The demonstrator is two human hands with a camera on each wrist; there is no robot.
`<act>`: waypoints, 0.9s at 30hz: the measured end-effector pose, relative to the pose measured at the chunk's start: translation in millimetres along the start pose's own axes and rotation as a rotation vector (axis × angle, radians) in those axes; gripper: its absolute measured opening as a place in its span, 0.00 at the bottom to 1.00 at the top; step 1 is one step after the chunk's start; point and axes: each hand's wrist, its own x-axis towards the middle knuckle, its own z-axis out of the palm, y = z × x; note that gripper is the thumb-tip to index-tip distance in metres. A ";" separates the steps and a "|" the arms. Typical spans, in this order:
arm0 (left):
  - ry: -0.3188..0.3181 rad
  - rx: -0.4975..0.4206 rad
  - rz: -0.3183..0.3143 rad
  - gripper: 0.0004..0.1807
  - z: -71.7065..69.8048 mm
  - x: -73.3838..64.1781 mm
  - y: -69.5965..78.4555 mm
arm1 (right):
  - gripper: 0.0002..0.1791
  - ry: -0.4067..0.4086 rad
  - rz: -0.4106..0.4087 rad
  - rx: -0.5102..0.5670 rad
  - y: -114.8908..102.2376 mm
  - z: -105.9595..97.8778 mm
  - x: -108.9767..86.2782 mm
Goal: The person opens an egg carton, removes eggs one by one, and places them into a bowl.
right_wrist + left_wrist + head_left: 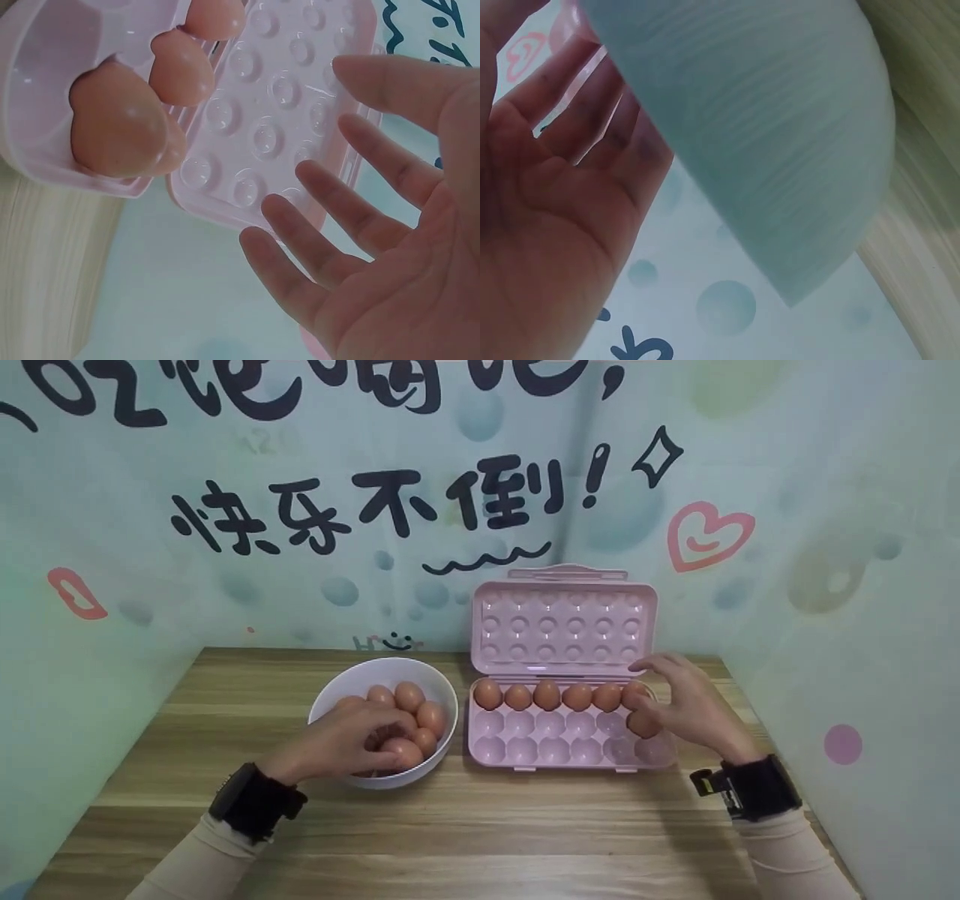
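In the head view my left hand [341,742] reaches into a white bowl [382,781] of brown eggs. Its thumb lies by one egg [403,752] and its fingers bend above it; whether they grip it cannot be told. The bowl wall [780,135] hides the fingertips in the left wrist view. My right hand [694,709] is over the right end of a pink egg carton [551,767]. Its fingers [330,202] are spread with nothing between them. Beside its thumb an egg [643,725] sits in the middle row's right end. Several eggs [547,695] fill the back row.
The carton's dimpled lid [562,626] stands raised at the back, near the printed wall covering [420,495]. Bowl and carton stand side by side on a wood-grain table [480,832]. Black bands with cameras [255,802] are on both wrists.
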 end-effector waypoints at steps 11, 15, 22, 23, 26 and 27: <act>0.181 0.047 0.037 0.13 -3.2 7.3 15.8 | 0.25 -0.179 0.031 -0.033 -0.7 -7.4 0.3; 0.228 0.086 0.020 0.13 0.1 13.8 26.3 | 0.24 -0.208 0.005 -0.051 0.5 -7.8 1.3; 0.208 0.081 0.009 0.17 12.6 28.2 41.6 | 0.20 -0.220 -0.101 -0.064 11.2 2.1 1.9; 0.203 0.073 0.009 0.18 14.7 30.2 43.0 | 0.18 -0.219 -0.110 -0.056 13.0 3.6 1.4; 0.194 0.067 -0.017 0.19 21.2 35.7 49.4 | 0.16 -0.219 -0.118 -0.008 16.8 7.9 -0.8; 0.192 0.063 -0.027 0.19 23.2 37.3 51.7 | 0.16 -0.221 -0.119 0.011 17.7 9.4 -1.4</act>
